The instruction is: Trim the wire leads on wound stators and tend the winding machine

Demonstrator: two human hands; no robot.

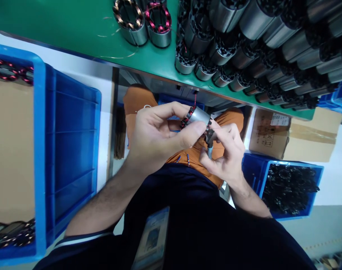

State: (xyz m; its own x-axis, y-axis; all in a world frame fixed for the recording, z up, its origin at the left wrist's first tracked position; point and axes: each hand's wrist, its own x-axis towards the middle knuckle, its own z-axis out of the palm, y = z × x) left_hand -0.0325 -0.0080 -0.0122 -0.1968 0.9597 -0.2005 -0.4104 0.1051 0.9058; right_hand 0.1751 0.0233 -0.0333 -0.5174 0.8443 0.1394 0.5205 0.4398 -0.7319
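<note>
My left hand (156, 137) grips a motor stator (199, 117) between thumb and fingers, over my lap. The stator has a silver metal shell, black slotted ends and red wire wound at its left end; a red wire strand rises from it toward the bench edge. In my right hand (225, 153) is a pair of small pliers (209, 144) with a dark head and a grey-blue handle. Their head is against or very near the stator's right end, where a thin wire also shows. My right fingertips partly cover this spot.
On the green bench (75, 26) stand a copper-wound stator (134, 33), a red-wound stator (160, 35) and many rows of unwound stators (221, 48). A blue crate (71, 123) is at left. At right are a cardboard box (269, 133) and a blue bin (314, 191) of black parts.
</note>
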